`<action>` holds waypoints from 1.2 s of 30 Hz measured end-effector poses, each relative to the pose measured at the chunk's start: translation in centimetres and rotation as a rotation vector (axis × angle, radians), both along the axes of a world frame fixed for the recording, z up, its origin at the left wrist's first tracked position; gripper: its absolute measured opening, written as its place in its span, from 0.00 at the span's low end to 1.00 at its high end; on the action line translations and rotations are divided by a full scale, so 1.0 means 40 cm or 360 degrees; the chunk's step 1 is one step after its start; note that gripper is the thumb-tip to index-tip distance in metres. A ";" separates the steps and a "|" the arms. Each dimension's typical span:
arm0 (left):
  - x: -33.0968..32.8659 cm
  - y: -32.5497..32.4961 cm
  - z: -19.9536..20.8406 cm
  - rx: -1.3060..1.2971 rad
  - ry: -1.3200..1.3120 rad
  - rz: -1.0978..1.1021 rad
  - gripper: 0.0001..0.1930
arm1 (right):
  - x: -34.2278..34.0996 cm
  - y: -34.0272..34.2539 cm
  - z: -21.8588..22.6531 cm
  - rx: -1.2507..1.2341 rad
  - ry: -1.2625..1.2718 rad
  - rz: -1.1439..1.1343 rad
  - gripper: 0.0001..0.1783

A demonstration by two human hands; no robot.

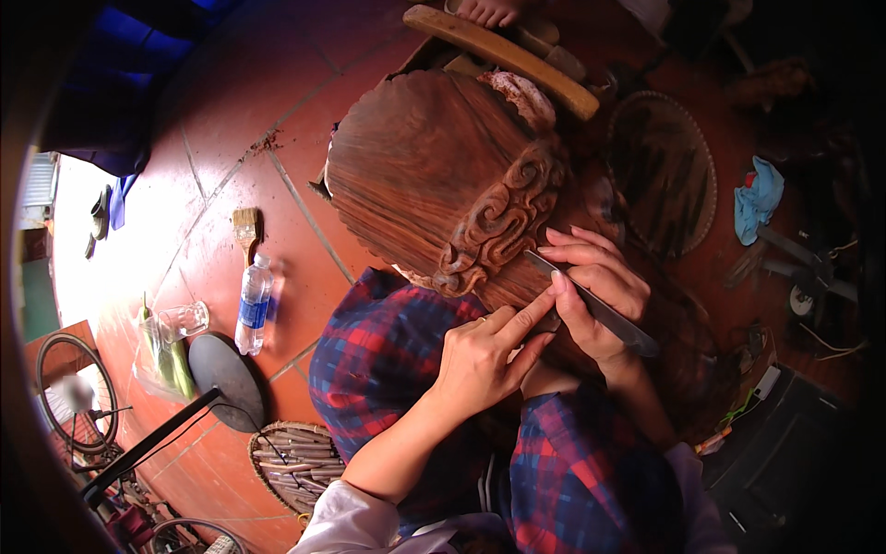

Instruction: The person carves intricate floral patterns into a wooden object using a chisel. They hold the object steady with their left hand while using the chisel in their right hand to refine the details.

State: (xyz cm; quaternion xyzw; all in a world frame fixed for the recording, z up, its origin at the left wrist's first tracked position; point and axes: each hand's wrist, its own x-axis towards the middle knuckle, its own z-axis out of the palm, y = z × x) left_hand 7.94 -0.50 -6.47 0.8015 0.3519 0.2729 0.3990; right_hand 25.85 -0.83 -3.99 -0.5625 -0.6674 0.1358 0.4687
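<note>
Two hands guide a flat metal tool along a carved wooden piece

A flat, dark metal tool (616, 323) slants over a large, reddish-brown carved wooden piece (406, 166), its narrow tip resting at the lower edge of the raised scrollwork (506, 217). The wooden piece is in front of the seated person, just beyond the knees, which are covered in red and blue plaid cloth (388, 337). The right hand (600, 291) grips the tool closely, thumb on the near side and fingers stretched along the far side. The left hand (480, 360) reaches in with its index finger extended to meet the tool beside the right thumb; whether it also grips anything cannot be told.

To the left, on the red tiled floor (268, 111), lie a flat brush (246, 226) and, just beside it, a clear plastic bottle (254, 309) with a blue label. Nearer are a glass mug (187, 319), a bag of green vegetables (168, 360) and a basket (256, 452) of slender tools. A crumpled light-blue cloth (759, 198) is at the far right. Beyond the carving, a pale wooden bar (503, 55) lies near someone's bare foot (489, 11).
</note>
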 end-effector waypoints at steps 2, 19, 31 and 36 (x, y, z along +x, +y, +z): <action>0.002 0.000 0.004 -0.0026 -0.0011 0.0012 0.26 | -0.002 0.006 0.000 -0.0012 0.0004 -0.0006 0.05; 0.004 -0.004 -0.013 0.0036 -0.0049 0.0049 0.29 | 0.028 0.013 0.037 -0.0345 0.0003 0.0170 0.07; 0.001 0.003 0.003 -0.0075 -0.0039 0.0015 0.28 | 0.035 0.041 0.042 -0.0332 0.0090 0.0187 0.06; 0.004 0.003 0.014 -0.0104 -0.0056 0.0001 0.28 | 0.043 0.033 0.037 -0.0372 0.0172 0.0116 0.05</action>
